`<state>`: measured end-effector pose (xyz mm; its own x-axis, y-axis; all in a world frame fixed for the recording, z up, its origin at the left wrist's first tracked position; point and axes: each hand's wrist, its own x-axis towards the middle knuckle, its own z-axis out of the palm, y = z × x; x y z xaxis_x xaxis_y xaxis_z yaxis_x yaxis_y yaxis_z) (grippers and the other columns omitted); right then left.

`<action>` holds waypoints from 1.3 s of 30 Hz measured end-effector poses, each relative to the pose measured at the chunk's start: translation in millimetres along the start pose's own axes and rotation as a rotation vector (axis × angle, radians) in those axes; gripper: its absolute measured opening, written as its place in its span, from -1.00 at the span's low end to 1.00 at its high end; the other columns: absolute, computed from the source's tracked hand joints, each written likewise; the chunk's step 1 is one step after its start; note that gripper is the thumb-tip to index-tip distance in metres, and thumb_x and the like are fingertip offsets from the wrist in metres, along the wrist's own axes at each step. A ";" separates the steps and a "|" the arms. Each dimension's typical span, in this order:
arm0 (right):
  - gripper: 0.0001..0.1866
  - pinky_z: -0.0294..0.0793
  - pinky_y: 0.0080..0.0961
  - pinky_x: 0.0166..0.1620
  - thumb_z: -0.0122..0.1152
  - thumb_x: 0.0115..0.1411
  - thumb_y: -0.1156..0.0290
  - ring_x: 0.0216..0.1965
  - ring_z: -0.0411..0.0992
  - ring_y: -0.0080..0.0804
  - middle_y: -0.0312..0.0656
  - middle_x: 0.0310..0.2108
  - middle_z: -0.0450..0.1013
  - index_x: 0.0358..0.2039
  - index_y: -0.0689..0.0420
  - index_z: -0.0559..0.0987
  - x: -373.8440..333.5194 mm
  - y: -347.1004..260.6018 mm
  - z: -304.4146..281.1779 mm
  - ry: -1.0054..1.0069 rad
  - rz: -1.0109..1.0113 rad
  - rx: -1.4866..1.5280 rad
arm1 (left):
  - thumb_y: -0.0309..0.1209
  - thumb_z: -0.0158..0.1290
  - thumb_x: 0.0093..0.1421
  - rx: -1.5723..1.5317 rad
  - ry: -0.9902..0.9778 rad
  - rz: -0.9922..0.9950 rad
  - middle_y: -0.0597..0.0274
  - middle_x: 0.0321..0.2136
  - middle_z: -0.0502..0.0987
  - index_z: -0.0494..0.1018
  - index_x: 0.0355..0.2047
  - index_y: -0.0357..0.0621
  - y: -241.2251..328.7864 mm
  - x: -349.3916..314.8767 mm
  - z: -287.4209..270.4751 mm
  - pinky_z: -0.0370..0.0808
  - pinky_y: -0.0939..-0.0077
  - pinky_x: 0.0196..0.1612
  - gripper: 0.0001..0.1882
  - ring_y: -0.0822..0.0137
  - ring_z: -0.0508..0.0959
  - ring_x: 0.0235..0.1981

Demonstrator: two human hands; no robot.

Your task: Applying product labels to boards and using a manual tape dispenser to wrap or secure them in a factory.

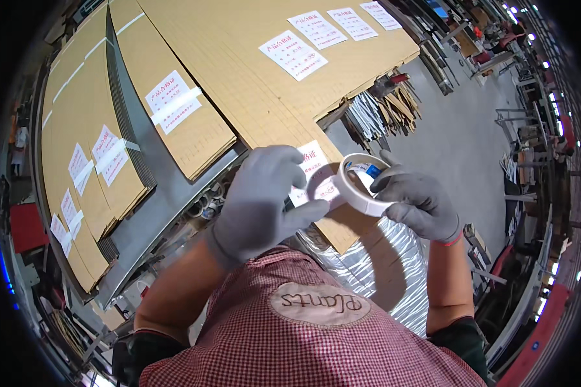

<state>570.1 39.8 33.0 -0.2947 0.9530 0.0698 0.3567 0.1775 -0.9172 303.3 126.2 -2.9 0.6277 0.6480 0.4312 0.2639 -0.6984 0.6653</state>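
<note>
A roll of white tape [355, 198] with a blue-marked inner core is gripped at its right side by my right hand [423, 203], which wears a grey glove. My left hand [255, 197], gloved likewise, is left of the roll, thumb and fingers apart, with nothing seen between them. Beneath the hands, a white paper label with red print [313, 157] lies on a corner of a brown cardboard sheet [271, 122]; my left fingers and the roll's shadow cover part of it.
Several more labels [294, 54] lie along the sheet's far right. Left of it are narrower cardboard stacks [84, 155] with labels taped on, and a grey metal surface [168, 164] between them. Silvery wrapping [348, 267] is near my apron [290, 335]. Strips of scrap [394, 106] stand right.
</note>
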 end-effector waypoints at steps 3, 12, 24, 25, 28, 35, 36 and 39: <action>-0.81 -0.06 -0.06 0.33 0.24 0.13 0.29 -0.40 0.42 -0.27 -0.23 -0.48 0.50 -0.39 0.16 0.62 20.0 -16.9 -2.1 -0.309 -0.137 0.015 | -0.24 0.28 0.03 -0.381 -0.506 -0.405 0.02 -0.43 0.58 0.55 -0.36 -0.21 13.3 3.1 -19.6 0.51 0.34 -0.29 -0.70 0.20 0.60 -0.45; -0.83 0.36 -0.27 0.03 0.21 0.09 0.35 -0.30 0.47 -0.11 -0.02 -0.46 0.52 -0.55 0.15 0.54 73.0 61.7 -36.6 -0.332 0.226 -0.860 | -0.48 0.14 0.09 -0.165 -0.306 -0.341 0.12 -0.59 0.46 0.52 -0.50 -0.27 -66.5 -92.8 15.7 0.43 0.49 -0.46 -0.90 0.27 0.51 -0.54; -0.67 0.43 -0.42 -0.03 0.02 0.31 0.34 -0.12 0.48 -0.40 -0.15 -0.13 0.54 -0.02 0.28 0.48 97.0 155.4 48.9 -0.232 0.353 0.183 | -0.22 0.27 0.09 -1.131 -0.271 -0.356 0.18 0.03 0.50 0.38 0.11 -0.16 -174.4 -124.4 193.0 0.42 0.37 0.09 -0.39 0.33 0.46 0.06; -0.64 0.43 -0.42 -0.02 0.06 0.29 0.31 -0.13 0.47 -0.40 -0.12 -0.15 0.52 0.00 0.29 0.45 99.1 128.4 43.6 -0.027 0.479 0.119 | -0.22 0.27 0.09 -1.139 -0.269 -0.346 0.18 0.03 0.50 0.38 0.11 -0.16 -171.7 -119.6 194.5 0.42 0.37 0.09 -0.39 0.33 0.46 0.06; -0.46 0.42 -0.37 -0.04 0.19 0.22 0.19 -0.15 0.44 -0.29 -0.02 -0.13 0.43 0.06 0.30 0.35 82.4 46.0 58.7 0.269 0.386 0.001 | -0.28 0.31 0.03 -1.589 -0.284 -0.646 0.17 0.00 0.51 0.40 0.09 -0.14 -157.8 -105.9 184.8 0.40 0.36 0.11 -0.39 0.33 0.47 0.05; -0.08 0.10 0.07 0.17 0.37 -0.08 0.06 0.13 0.14 0.30 0.26 0.19 0.12 0.19 0.31 0.23 50.5 22.3 116.5 0.008 0.147 -1.028 | -0.28 0.34 -0.13 -0.474 -0.643 -0.748 0.20 -0.48 0.52 0.40 -0.66 -0.19 -139.3 -101.7 75.4 0.37 0.36 -0.42 -0.66 0.33 0.47 -0.46; -0.09 0.16 0.10 0.05 0.33 -0.09 0.04 0.10 0.16 0.31 0.21 0.20 0.12 0.22 0.22 0.24 51.9 24.4 116.6 0.066 0.100 -0.969 | -0.26 0.35 -0.17 -0.406 -0.286 -0.286 0.19 -0.66 0.38 0.22 -0.81 -0.15 -138.0 -127.8 53.5 0.20 0.35 -0.55 -0.52 0.31 0.31 -0.65; -0.31 0.21 0.13 -0.01 0.25 -0.04 0.16 0.05 0.20 0.29 0.16 0.15 0.19 0.11 0.16 0.36 52.3 35.9 116.0 0.186 0.049 -0.859 | -0.20 0.31 -0.11 -0.295 -0.275 -0.019 0.22 -0.71 0.36 0.37 -0.69 -0.06 -36.5 -71.3 -39.6 0.37 0.38 -0.42 -0.65 0.19 0.44 -0.63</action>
<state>464.7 67.5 -41.8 -0.1394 0.9756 0.1696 0.9308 0.1875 -0.3137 219.9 117.5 -33.7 0.8079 0.5266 0.2646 0.0811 -0.5440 0.8351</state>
